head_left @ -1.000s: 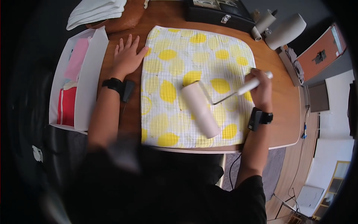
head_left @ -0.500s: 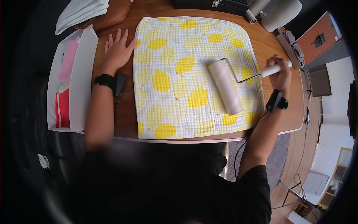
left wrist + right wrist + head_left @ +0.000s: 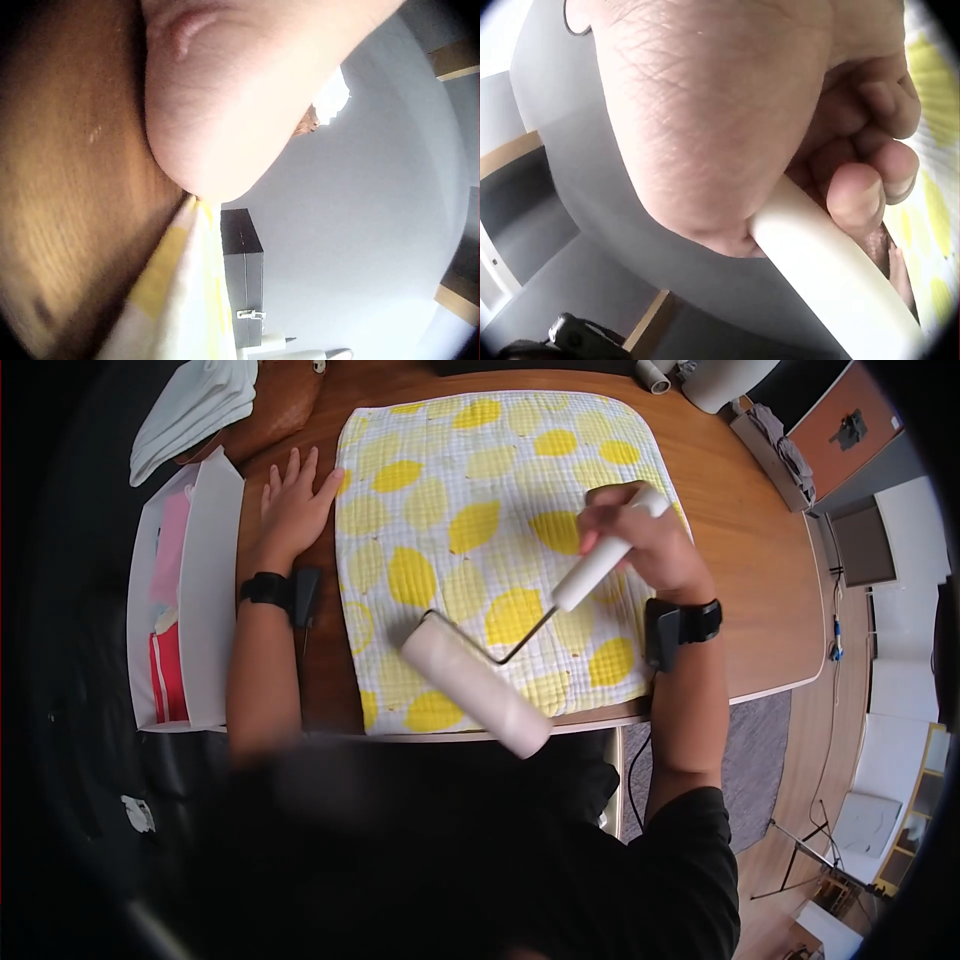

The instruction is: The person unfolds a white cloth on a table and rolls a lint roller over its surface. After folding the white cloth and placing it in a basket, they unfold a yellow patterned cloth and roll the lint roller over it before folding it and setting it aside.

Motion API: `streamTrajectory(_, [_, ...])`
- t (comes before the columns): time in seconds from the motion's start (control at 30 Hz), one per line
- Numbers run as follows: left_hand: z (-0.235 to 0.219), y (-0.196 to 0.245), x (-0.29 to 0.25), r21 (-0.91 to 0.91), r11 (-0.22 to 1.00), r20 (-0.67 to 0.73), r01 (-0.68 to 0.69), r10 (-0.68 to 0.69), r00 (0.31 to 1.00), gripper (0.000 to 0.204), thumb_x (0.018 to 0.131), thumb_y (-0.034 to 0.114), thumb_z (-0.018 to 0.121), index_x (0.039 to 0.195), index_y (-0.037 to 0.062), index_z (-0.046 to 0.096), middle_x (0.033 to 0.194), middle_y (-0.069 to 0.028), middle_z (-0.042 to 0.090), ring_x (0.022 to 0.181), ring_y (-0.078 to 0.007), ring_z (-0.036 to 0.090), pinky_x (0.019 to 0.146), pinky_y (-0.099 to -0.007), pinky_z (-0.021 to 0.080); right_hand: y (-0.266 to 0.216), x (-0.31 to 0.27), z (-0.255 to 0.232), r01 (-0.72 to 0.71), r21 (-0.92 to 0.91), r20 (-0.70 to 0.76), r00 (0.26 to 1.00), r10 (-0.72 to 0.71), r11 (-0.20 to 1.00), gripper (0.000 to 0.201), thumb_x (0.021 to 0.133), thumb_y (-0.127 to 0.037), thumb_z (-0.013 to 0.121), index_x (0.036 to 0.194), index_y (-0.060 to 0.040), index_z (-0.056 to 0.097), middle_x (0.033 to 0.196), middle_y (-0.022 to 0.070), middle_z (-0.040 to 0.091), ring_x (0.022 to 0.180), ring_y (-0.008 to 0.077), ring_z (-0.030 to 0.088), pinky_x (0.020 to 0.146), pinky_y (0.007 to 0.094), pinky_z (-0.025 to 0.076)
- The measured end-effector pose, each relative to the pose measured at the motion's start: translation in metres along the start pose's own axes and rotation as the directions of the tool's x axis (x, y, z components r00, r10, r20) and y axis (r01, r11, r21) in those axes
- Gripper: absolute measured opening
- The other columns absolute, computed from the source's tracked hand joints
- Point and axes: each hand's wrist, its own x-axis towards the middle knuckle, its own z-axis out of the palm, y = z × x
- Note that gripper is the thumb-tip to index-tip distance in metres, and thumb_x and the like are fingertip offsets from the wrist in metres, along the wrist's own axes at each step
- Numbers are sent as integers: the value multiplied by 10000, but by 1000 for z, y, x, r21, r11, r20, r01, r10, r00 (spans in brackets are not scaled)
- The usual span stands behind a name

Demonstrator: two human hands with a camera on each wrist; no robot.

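Note:
My right hand [image 3: 650, 540] grips the white handle of a lint roller [image 3: 475, 685], fingers curled round it, as the right wrist view also shows on the handle [image 3: 832, 277]. The roller's pale cylinder lies slanted over the near edge of a quilted cloth [image 3: 520, 490] printed with yellow lemons, its lower end reaching past the table edge in the head view. My left hand [image 3: 293, 510] rests on the wooden table with fingers spread, its thumb at the cloth's left edge. The left wrist view shows the cloth's edge [image 3: 169, 285] right by that hand.
A white open box [image 3: 213, 600] with pink and red cloths stands left of my left arm. White folded cloths [image 3: 195, 415] and a brown leather item [image 3: 275, 410] lie at the back left. A black case [image 3: 244, 277] stands behind; a grey box [image 3: 770, 455] is at the back right.
My right hand first carries the lint roller rightward, then back left and toward the near edge of the cloth. The left hand stays on the table beside the cloth.

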Motion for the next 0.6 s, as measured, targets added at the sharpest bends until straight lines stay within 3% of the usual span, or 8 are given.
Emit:
streamTrajectory(0.07, [0, 1, 0, 0, 1000, 1, 1, -1, 1000, 891, 1034, 775, 409, 1719, 211, 335, 1814, -112, 205, 1668, -430, 114, 1343, -537, 87, 17, -13, -21, 110, 66, -362, 929, -79, 992, 294, 913, -230, 676, 1064, 21, 704, 868, 93, 760, 710, 158, 642, 642, 303, 492])
streamTrajectory(0.1, [0, 0, 0, -1, 1000, 1, 6, -6, 1000, 890, 1034, 775, 410, 1719, 211, 336, 1814, -112, 204, 1668, -430, 112, 1343, -536, 86, 25, -20, -48, 174, 101, -407, 906, -119, 980, 357, 912, -213, 664, 1163, 40, 655, 900, 127, 747, 788, 197, 678, 700, 327, 519])
streamTrajectory(0.2, [-6, 5, -5, -5, 1000, 6, 5, -5, 1000, 891, 1035, 772, 411, 1718, 206, 336, 1814, -115, 201, 1669, -430, 107, 1344, -533, 85, 25, -43, -124, 297, 128, -423, 879, -218, 946, 164, 931, -161, 619, 833, -30, 603, 733, 59, 555, 682, 175, 490, 705, 344, 393])
streamTrajectory(0.27, [-6, 5, -5, -10, 1000, 4, 4, -4, 1000, 895, 1034, 771, 415, 1717, 197, 339, 1814, -120, 198, 1669, -430, 107, 1344, -532, 86, 16, -57, -128, 338, 124, -599, 775, -202, 933, 278, 957, -187, 584, 725, -107, 454, 671, 18, 414, 639, 165, 370, 653, 345, 307])
streamTrajectory(0.33, [-6, 4, -5, -15, 1000, 4, 2, -2, 1000, 900, 1033, 770, 417, 1715, 187, 342, 1813, -125, 198, 1668, -432, 108, 1344, -533, 86, 19, -68, -141, 361, 119, -584, 778, -229, 925, 284, 961, -199, 574, 723, -107, 449, 669, 24, 409, 637, 167, 367, 647, 346, 303])
streamTrajectory(0.43, [-8, 6, -5, -18, 1000, 3, -3, 3, 1000, 900, 1037, 764, 420, 1712, 174, 346, 1811, -132, 201, 1666, -438, 112, 1344, -537, 87, 15, -56, -121, 308, 182, -424, 882, -208, 934, 252, 925, -151, 606, 712, -63, 504, 695, 48, 477, 658, 181, 441, 674, 362, 362])
streamTrajectory(0.53, [-7, 5, -5, -29, 1000, 1, -7, 7, 1000, 885, 1048, 745, 421, 1710, 162, 347, 1809, -136, 206, 1665, -440, 116, 1343, -542, 88, 28, -36, -66, 230, 120, -424, 892, -160, 966, 354, 942, -194, 648, 1170, 77, 655, 873, 150, 752, 797, 236, 703, 784, 357, 550])
streamTrajectory(0.6, [-7, 4, -4, -51, 999, 0, -9, 9, 1000, 876, 1057, 731, 421, 1710, 152, 346, 1807, -138, 213, 1665, -436, 120, 1342, -545, 88, 16, -20, -29, 39, 95, -134, 991, -26, 995, 354, 923, -209, 667, 1153, 61, 690, 822, 109, 764, 711, 160, 695, 618, 290, 527])
